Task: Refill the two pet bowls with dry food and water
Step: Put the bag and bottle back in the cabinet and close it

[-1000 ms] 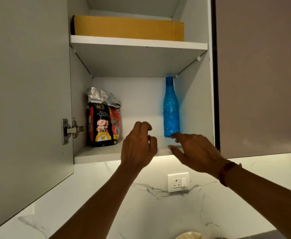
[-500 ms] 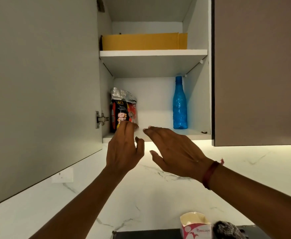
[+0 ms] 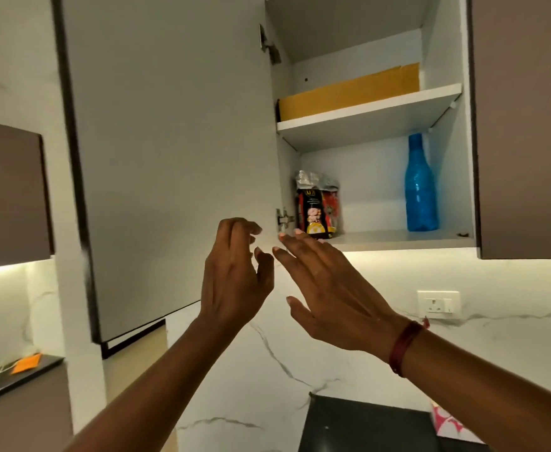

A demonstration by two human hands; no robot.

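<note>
An open wall cabinet holds a black and red pet food bag at the left of its lower shelf and a blue water bottle at the right. My left hand is raised below and left of the bag, fingers loosely curled, holding nothing. My right hand is beside it with fingers straight, its fingertips just below the shelf's front edge near the bag, holding nothing. No pet bowls are in view.
The cabinet door stands open to the left. A yellow-brown cardboard box lies on the upper shelf. A wall socket sits on the marble backsplash. A dark countertop and a pink and white carton are below.
The view has swung left and down, so the cabinet now sits at the upper right. Both hands have drawn back from the shelf edge and stay close together, empty.
</note>
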